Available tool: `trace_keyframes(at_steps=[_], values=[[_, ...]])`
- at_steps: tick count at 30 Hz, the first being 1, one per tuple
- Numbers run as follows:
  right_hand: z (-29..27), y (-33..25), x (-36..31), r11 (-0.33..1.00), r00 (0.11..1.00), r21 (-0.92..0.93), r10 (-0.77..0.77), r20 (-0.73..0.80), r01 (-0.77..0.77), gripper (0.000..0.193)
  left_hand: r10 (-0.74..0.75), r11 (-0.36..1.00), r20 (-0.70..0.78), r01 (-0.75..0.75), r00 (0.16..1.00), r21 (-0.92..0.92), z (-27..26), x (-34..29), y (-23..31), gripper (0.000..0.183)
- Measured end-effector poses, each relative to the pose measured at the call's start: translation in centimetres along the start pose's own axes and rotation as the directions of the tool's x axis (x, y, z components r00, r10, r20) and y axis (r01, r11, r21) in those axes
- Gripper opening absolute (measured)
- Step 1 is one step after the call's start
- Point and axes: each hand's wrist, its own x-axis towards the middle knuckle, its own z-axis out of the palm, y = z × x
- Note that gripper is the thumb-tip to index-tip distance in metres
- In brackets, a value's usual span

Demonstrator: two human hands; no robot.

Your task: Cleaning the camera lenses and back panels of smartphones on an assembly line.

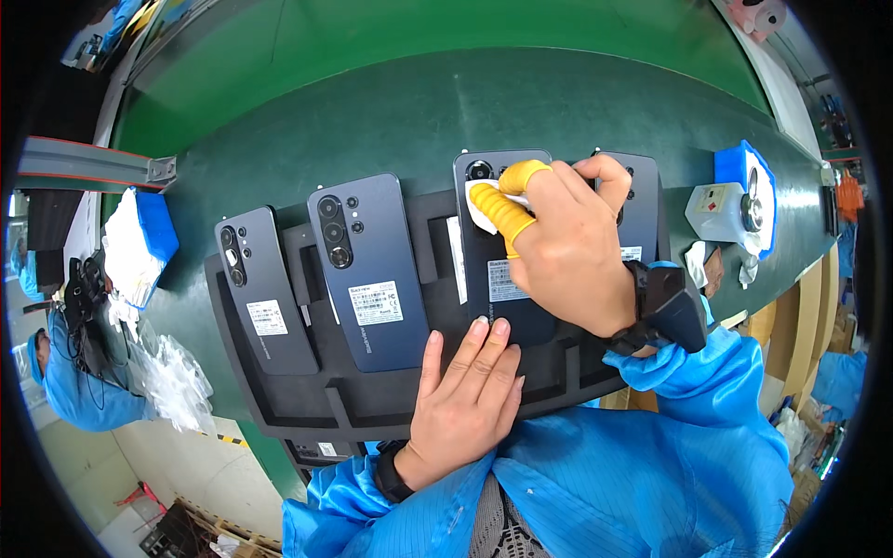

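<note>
Several dark blue smartphones lie face down in a black foam tray. My right hand, with yellow finger cots on some fingers, pinches a white wiping cloth against the camera area of the third smartphone from the left. My left hand rests flat, fingers stretched out, its fingertips touching that phone's lower end. To the left lie another smartphone and the leftmost smartphone, each with a white label. The rightmost smartphone is partly hidden behind my right hand.
A blue bin of white cloths stands at the left, above clear plastic bags. On the right, a blue container holds a white bottle. A co-worker's blue sleeve shows far left. The green bench extends behind the tray.
</note>
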Motion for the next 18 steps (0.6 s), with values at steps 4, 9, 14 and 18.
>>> trace_keyframes(at_steps=[4,9,14,18], values=[[0.5,-0.7,0.2,0.994,0.999,-0.100,-0.042,0.008,0.043,0.030,0.002,1.000,-0.001,-0.002,1.000,-0.002,0.0,0.0,0.0,0.033],[1.4,-0.7,1.3,0.990,0.999,-0.139,-0.039,-0.021,0.036,0.024,-0.001,1.000,-0.001,0.001,1.000,-0.001,-0.1,0.0,0.0,0.034],[0.9,0.2,2.1,0.996,1.000,-0.087,0.027,-0.005,-0.027,0.018,-0.009,1.000,-0.004,0.009,1.000,-0.002,-0.2,0.1,0.1,0.034],[0.6,0.3,1.4,0.995,0.999,-0.086,0.055,0.000,-0.054,0.017,-0.010,1.000,-0.008,0.010,1.000,-0.009,-0.1,0.0,0.0,0.034]])
